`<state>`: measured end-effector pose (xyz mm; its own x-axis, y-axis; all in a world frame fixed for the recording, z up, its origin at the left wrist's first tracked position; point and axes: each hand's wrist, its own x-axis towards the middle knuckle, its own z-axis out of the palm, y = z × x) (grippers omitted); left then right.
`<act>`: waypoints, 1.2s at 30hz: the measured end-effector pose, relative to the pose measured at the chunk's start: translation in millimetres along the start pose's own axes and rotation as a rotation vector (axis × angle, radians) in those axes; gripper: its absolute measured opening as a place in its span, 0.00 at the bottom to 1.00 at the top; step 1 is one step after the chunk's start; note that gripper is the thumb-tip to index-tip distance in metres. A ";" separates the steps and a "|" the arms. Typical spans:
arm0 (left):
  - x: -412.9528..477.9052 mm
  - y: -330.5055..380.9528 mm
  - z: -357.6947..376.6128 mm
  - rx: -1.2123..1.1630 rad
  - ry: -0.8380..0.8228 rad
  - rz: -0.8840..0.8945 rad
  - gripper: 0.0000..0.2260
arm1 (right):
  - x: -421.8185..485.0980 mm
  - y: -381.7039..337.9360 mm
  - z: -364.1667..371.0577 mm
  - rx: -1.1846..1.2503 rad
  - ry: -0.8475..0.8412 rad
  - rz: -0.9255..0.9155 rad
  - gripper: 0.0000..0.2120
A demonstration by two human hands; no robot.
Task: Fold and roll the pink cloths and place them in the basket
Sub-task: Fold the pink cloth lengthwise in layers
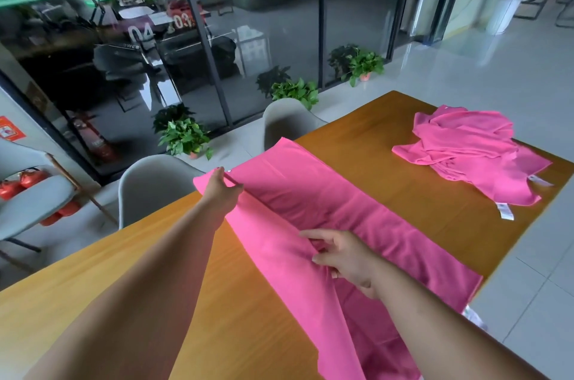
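long pink cloth (310, 193) lies in a diagonal strip across the wooden table (93, 302), its near end running out of frame at the bottom. left hand (222, 193) is stretched out, pinching the cloth's edge by the far left corner. right hand (348, 258) is mid-strip, thumb and fingers nipping a raised fold, index finger straight. pile of pink cloths (466, 146) sits crumpled at the table's far right, well apart, white tags (504, 211) showing. grey chair (152, 183) stands just behind the left hand.

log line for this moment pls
left hand: pinches pink cloth far corner | right hand: grips its near fold | pink pile: on table | basket: not in view
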<state>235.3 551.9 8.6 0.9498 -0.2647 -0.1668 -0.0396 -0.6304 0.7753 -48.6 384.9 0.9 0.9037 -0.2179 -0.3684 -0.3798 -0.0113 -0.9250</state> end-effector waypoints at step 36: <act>151.0 111.7 333.0 0.633 -0.141 0.002 0.43 | 151.8 128.3 -253.5 0.289 0.188 0.251 0.26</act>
<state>270.9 198.5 -132.9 0.9011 -0.3331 -0.2777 -0.2581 -0.9265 0.2738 -10.2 103.0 -150.2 0.7283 -0.3533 -0.5872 -0.4884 0.3334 -0.8064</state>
